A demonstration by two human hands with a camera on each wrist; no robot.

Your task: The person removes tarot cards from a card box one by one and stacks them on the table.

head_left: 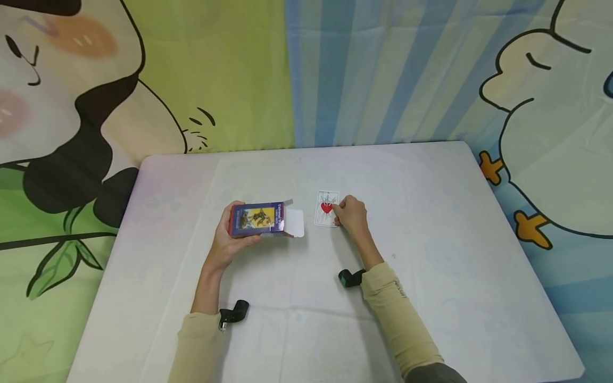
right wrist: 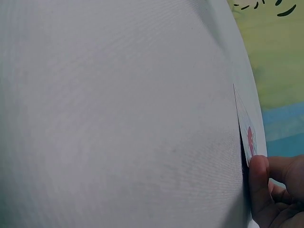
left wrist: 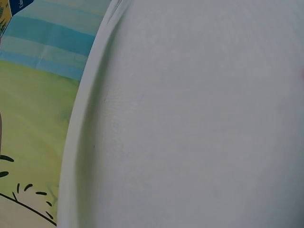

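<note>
Tan sleeves at the near edge of the scene, bare wrists beyond, with one small black wrist camera by the left cuff and a matching black unit by the right. Farther in, on the left, left hand grasping the left end of a blue box, thumb along the near side, fingers around the far side. Yellow picture panel facing up, box apparently held above the white table judging by the shadow beneath. Long axis of the box running left to right, open end pointing right, white flap jutting out toward a white card printed with a red heart.

Key to the scene: card just right of the flap and slightly farther off, near but not touching, long axis running near to far and so crosswise to the box. Right hand much the nearer of the two, directly at the card's right edge; left hand on the opposite side, with the whole box in between. Right thumb and fingers closed in a pinch on that edge, as also visible in the right wrist view; hard to tell from there whether flat on the cloth or slightly lifted.

Beyond the table's far edge, a cartoon backdrop, yellow-green toward the left, blue-striped toward the right, with large animal figures at both sides
</note>
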